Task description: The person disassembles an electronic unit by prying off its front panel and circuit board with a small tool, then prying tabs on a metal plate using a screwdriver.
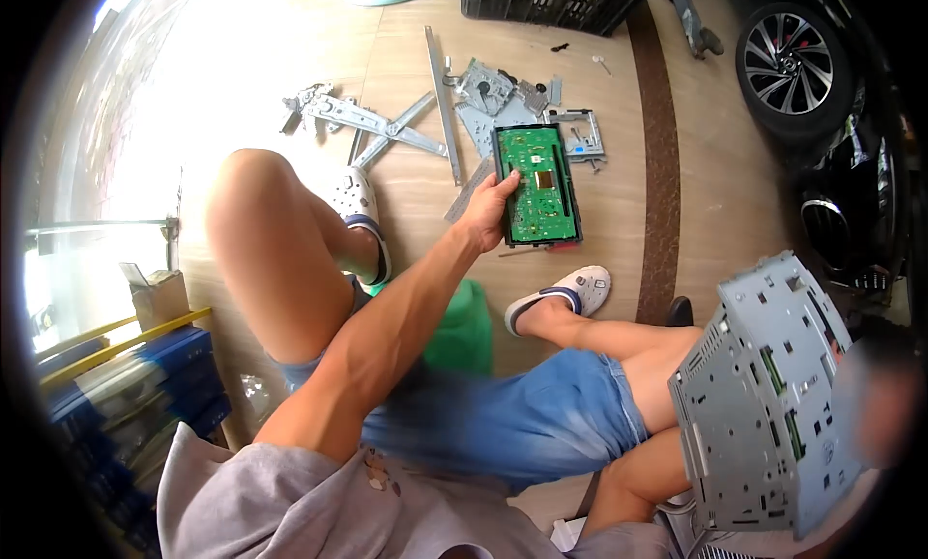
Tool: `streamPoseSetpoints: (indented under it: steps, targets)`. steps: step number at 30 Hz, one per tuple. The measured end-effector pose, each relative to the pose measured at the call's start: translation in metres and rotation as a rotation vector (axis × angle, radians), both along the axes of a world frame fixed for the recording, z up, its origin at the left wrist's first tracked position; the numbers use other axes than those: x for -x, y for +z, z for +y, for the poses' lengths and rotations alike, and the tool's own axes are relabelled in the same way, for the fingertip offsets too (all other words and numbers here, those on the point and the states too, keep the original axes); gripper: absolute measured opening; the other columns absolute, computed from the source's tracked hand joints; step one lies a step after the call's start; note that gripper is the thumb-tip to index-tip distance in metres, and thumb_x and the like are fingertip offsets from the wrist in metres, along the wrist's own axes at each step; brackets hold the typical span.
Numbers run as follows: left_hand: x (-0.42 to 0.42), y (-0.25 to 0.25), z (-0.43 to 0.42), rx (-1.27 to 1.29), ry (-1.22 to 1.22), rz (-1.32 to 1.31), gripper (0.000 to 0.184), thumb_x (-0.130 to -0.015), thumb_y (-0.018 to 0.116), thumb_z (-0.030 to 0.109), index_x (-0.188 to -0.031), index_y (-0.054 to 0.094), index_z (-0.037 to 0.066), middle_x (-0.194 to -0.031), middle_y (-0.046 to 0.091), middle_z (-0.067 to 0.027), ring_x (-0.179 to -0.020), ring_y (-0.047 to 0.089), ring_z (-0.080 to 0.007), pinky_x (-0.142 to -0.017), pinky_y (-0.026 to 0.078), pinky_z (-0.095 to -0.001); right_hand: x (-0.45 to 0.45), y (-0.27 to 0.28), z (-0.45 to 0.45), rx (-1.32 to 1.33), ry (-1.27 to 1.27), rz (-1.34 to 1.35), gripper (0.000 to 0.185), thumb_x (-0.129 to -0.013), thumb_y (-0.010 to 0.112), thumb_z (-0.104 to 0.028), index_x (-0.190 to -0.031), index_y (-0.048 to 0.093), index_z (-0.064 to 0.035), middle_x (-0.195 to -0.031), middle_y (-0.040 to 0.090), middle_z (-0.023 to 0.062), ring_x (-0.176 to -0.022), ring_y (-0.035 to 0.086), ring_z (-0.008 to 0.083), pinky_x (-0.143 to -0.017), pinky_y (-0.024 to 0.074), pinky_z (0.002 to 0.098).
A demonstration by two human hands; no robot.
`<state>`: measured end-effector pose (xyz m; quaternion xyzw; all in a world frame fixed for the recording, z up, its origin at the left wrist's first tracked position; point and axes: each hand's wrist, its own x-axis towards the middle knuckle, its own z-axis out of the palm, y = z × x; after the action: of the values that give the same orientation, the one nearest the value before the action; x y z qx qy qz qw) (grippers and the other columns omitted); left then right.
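Note:
My left hand (493, 209) grips the left edge of a black-framed panel with a green circuit board (532, 187), its thumb on the board's face. The board side faces up, above the floor. At the lower right a grey sheet-metal device chassis (744, 395) is held up, tilted, beside my right knee. It has many slots, and bits of green board show through some openings. My right forearm (638, 477) reaches behind this chassis. The chassis hides my right hand and its fingers.
Past the panel lie metal scissor arms (391, 129), a long metal strip (443, 104), metal plates (488, 90) and a small bracket (583, 133). A black crate (556, 3) stands behind. At right is a car wheel (788, 61); blue boxes (184, 366) are left. A blurred shape covers the far right.

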<state>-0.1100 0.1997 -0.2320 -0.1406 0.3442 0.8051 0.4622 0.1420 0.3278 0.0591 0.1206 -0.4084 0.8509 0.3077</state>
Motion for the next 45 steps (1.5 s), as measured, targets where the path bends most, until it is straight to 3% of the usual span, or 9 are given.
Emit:
streamPoseSetpoints:
  steps: [7,20,23,30,34,35,38,42,45]
  targets:
    - [-0.006,-0.089,0.025,0.165,-0.082,-0.034,0.033,-0.106,0.062,0.025,-0.133,0.052,0.009,-0.123,0.066,-0.0082,-0.110,0.065,-0.0231,-0.095,0.058,-0.0479,0.004,-0.021,0.035,0.082,-0.062,-0.083,0.025,-0.088,0.079,-0.014,-0.096,0.058,-0.0029,-0.097,0.068,0.0221,-0.073,0.065,0.0305,-0.083,0.0535,0.0464]
    - [-0.004,-0.144,0.078,0.277,-0.232,-0.020,0.037,-0.105,0.065,0.029,-0.132,0.055,0.006,-0.120,0.066,-0.0087,-0.107,0.065,-0.0224,-0.092,0.058,-0.0453,0.008,-0.031,0.066,0.144,-0.165,-0.165,0.025,-0.089,0.079,-0.015,-0.095,0.058,-0.0036,-0.095,0.068,0.0202,-0.073,0.066,0.0296,-0.082,0.0550,0.0463]
    - [-0.002,-0.180,0.075,0.369,-0.313,0.015,0.077,-0.099,0.072,0.036,-0.155,0.034,-0.001,-0.145,0.054,-0.0226,-0.131,0.053,-0.0305,-0.106,0.049,-0.0458,0.007,-0.027,0.072,0.133,-0.183,-0.174,0.025,-0.089,0.079,-0.015,-0.095,0.058,-0.0037,-0.095,0.068,0.0198,-0.073,0.066,0.0294,-0.082,0.0553,0.0463]
    - [-0.021,-0.210,0.073,0.636,-0.318,0.284,0.042,-0.100,0.069,0.032,-0.122,0.065,-0.004,-0.108,0.073,-0.0157,-0.097,0.071,-0.0263,-0.084,0.057,-0.0404,0.005,-0.013,0.074,0.059,-0.174,-0.143,0.025,-0.089,0.078,-0.016,-0.095,0.057,-0.0041,-0.094,0.067,0.0188,-0.073,0.066,0.0289,-0.081,0.0561,0.0463]
    - [-0.021,-0.157,0.063,0.993,-0.637,0.798,0.066,-0.095,0.065,0.053,-0.107,0.069,-0.012,-0.098,0.071,-0.0353,-0.096,0.071,-0.0483,-0.082,0.053,-0.0525,0.008,-0.001,0.070,0.061,-0.172,-0.089,0.025,-0.089,0.078,-0.016,-0.095,0.057,-0.0043,-0.093,0.067,0.0183,-0.073,0.066,0.0286,-0.081,0.0566,0.0463]
    - [-0.020,-0.167,0.061,1.018,-0.630,0.902,0.073,-0.095,0.060,0.062,-0.087,0.070,-0.010,-0.082,0.068,-0.0332,-0.086,0.070,-0.0483,-0.077,0.053,-0.0518,0.008,0.002,0.069,0.051,-0.167,-0.076,0.025,-0.089,0.078,-0.016,-0.095,0.057,-0.0044,-0.093,0.067,0.0181,-0.073,0.066,0.0285,-0.081,0.0567,0.0463]
    - [-0.024,-0.165,0.060,1.131,-0.564,1.030,0.072,-0.096,0.057,0.061,-0.082,0.070,-0.008,-0.077,0.067,-0.0331,-0.083,0.070,-0.0502,-0.075,0.053,-0.0539,0.009,0.013,0.065,0.019,-0.150,-0.042,0.025,-0.090,0.078,-0.017,-0.095,0.057,-0.0046,-0.093,0.067,0.0177,-0.073,0.067,0.0283,-0.081,0.0570,0.0463]
    - [-0.048,-0.058,0.072,0.852,-0.247,1.002,0.063,-0.102,0.052,0.054,-0.105,0.074,-0.005,-0.088,0.076,-0.0222,-0.089,0.074,-0.0365,-0.079,0.053,-0.0480,0.014,0.027,0.060,-0.001,-0.115,0.014,0.025,-0.090,0.078,-0.017,-0.095,0.057,-0.0048,-0.092,0.067,0.0172,-0.073,0.067,0.0280,-0.080,0.0575,0.0463]
    - [-0.067,0.038,0.086,0.327,-0.478,0.623,0.067,-0.105,0.047,0.058,-0.132,0.067,0.000,-0.127,0.070,-0.0158,-0.112,0.069,-0.0273,-0.097,0.053,-0.0406,0.018,0.039,0.055,-0.018,-0.067,0.067,0.025,-0.090,0.078,-0.017,-0.095,0.057,-0.0049,-0.092,0.066,0.0168,-0.074,0.067,0.0278,-0.080,0.0578,0.0462]
